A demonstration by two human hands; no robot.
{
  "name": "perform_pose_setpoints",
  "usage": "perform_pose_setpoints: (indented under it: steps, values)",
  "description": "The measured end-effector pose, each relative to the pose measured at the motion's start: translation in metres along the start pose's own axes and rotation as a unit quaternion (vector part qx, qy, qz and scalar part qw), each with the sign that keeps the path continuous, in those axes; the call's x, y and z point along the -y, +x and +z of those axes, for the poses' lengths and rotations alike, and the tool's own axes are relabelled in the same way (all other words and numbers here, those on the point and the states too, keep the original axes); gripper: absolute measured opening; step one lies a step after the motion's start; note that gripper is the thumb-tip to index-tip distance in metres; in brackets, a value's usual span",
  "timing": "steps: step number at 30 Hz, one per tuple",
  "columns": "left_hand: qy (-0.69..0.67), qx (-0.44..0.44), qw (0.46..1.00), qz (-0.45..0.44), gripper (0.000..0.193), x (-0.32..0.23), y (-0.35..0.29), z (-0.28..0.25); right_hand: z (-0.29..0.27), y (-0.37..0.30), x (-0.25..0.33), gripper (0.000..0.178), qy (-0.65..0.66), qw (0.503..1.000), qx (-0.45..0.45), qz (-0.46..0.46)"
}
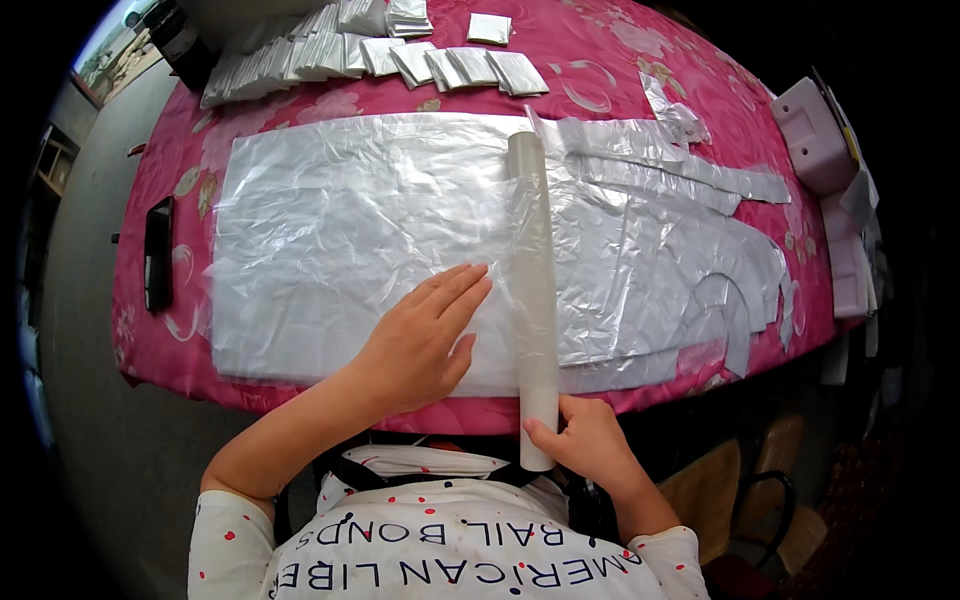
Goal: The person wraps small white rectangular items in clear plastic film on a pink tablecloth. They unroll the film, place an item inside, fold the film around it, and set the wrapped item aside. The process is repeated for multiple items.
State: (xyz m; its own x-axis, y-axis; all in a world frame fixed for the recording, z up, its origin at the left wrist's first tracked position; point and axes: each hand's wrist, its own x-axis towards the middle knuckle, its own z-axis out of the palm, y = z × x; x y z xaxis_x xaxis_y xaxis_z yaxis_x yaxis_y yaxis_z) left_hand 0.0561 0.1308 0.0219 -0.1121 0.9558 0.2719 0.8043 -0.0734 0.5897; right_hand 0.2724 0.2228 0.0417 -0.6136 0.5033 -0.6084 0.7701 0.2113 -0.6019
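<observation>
A stack of thin clear plastic aprons [350,230] lies spread over the table, its straps and curved neck cut-outs to the right. Across it, running from far to near, rests a long pale tube [538,300], with thin film over part of its length. The tube's near end juts past the table edge towards my body. My right hand [588,438] grips that end, thumb on top. Over the sheets left of the tube is my left hand [425,335], fingers stretched out and nothing held; whether its palm presses on the film cannot be seen.
Folded plastic packets [320,55] stand in rows at the far left, with one packet [490,28] apart. A black phone [158,254] lies at the left edge near a dark container [180,45]. Pink boxes [815,137] border the right side. A pink flowered cloth [590,85] covers the table.
</observation>
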Motion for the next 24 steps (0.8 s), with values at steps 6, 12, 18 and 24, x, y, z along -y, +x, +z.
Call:
perform_pose_setpoints:
  steps: [6,12,18,24]
  values:
    - [0.049,0.027,0.998,-0.03,0.063,0.001,0.015,0.064,-0.003,-0.002,-0.009,0.048,-0.023,1.0,0.008,0.007]
    - [0.136,0.057,0.989,-0.03,0.066,0.0,0.012,0.07,-0.034,0.031,0.018,0.047,-0.039,0.998,-0.022,-0.037]
    - [0.13,0.059,0.989,-0.03,0.065,-0.002,0.015,0.071,-0.068,0.115,0.061,0.045,-0.049,0.983,-0.143,-0.108]
    - [0.135,0.054,0.989,-0.031,0.065,-0.004,0.018,0.072,-0.086,0.223,0.049,0.031,0.592,0.786,0.075,-0.161]
